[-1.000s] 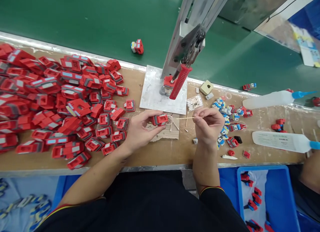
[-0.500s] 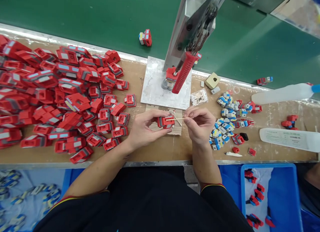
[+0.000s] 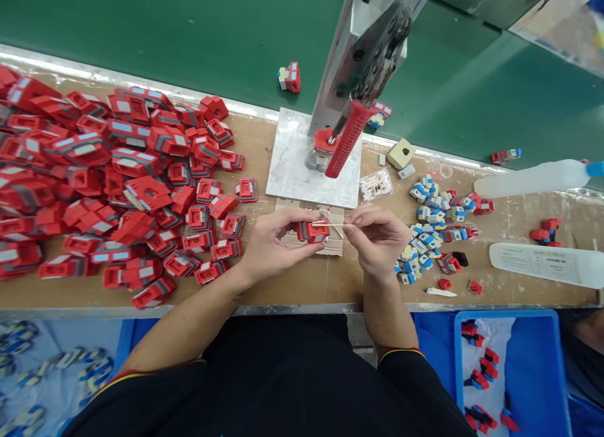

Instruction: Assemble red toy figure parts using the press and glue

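Note:
My left hand (image 3: 274,242) pinches a small red and grey toy part (image 3: 312,231) between thumb and fingers, its hollow side turned up. In the fingertips of my right hand (image 3: 377,236) is a thin wooden cotton swab (image 3: 333,224), whose far tip reaches over the hollow of the red part. Just beneath them lies a piece of cardboard (image 3: 333,245), with another pale stick and some whitish string-like material on it. Beyond my hands stands a toggle press (image 3: 349,138) with a red handle, a red toy part (image 3: 324,141) sitting under it on the metal plate (image 3: 287,173).
Many red parts (image 3: 141,192) are heaped at left. On the right are small blue and white parts (image 3: 419,248), a bag of swabs (image 3: 376,183) and two plastic bottles (image 3: 547,263). A green conveyor belt (image 3: 189,41) runs behind; a blue bin (image 3: 533,361) sits below right.
The swab and my right fingers have shifted slightly left over the red part. Toy pieces on the green belt have moved right, one emerging beside the press. My left hand is still.

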`<state>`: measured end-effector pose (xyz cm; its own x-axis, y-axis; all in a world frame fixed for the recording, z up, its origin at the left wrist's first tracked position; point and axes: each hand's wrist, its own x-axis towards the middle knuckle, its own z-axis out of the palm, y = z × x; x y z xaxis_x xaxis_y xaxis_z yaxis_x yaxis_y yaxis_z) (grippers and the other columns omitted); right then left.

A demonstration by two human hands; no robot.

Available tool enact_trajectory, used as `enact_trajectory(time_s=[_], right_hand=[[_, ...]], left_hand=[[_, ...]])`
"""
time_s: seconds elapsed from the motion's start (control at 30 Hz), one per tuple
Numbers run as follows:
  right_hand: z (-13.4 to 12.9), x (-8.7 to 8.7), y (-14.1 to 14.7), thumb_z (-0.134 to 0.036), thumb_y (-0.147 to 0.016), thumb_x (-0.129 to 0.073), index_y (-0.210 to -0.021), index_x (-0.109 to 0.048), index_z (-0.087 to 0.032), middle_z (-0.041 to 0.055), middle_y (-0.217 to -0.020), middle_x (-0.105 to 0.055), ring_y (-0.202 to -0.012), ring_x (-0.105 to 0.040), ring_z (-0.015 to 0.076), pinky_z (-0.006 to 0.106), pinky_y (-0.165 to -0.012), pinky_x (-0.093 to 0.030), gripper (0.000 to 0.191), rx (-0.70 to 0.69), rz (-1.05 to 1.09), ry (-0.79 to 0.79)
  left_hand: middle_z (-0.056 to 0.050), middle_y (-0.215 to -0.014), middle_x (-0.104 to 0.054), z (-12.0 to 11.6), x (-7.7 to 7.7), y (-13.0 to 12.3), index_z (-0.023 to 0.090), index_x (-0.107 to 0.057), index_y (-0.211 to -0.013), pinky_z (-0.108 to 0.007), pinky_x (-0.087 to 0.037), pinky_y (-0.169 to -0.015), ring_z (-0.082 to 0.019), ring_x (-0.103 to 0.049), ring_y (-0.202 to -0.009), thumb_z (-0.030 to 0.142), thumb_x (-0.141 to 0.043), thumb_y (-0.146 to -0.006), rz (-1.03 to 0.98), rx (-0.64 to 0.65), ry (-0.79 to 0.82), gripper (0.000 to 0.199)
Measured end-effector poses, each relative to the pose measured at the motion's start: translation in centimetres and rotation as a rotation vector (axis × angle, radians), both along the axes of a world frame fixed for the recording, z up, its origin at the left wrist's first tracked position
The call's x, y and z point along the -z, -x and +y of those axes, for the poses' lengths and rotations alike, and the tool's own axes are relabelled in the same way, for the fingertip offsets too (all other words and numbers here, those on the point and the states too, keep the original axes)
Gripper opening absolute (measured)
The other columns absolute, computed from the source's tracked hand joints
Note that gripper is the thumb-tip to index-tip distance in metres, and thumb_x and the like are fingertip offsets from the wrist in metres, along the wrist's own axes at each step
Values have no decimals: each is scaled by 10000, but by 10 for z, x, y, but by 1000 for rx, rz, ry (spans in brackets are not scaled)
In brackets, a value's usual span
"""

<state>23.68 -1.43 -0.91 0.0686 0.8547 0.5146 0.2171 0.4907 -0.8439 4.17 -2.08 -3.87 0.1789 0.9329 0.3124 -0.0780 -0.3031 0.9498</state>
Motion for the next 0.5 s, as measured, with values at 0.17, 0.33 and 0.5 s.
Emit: enact_trajectory(time_s=[0.17,0.33,0.5], right_hand=[[0,-4,-6,-312,-921,-834,-808,-706,-274,-20,-654,-717,-599,-694,172,329,-565,-563,175,-3,-38,-88],[-2,-4,-10,-337,-902,-845,-781,-705,-275,-10,-654,-726,-594,-694,187,359,-570,-571,196,64,-109,-86],[-2,-5,-11,-283,-909,-845,-817,-729,-278,-16,-675,-742,-616,-706,179,339,-575,-571,149,26,-63,-82]], left_hand=[[-83,-1072,-859,2,-2,1,232,-820,-1102,-310,-667,-814,-210,-820,-922,226,-931,-810,57,-50,-75,312],[-64,-1006,-854,4,-7,4,237,-824,-1049,-340,-654,-836,-213,-801,-893,264,-908,-825,155,-98,-118,241],[-58,-996,-853,5,-8,5,235,-824,-1046,-324,-652,-830,-205,-801,-888,251,-906,-831,175,-121,-164,231]])
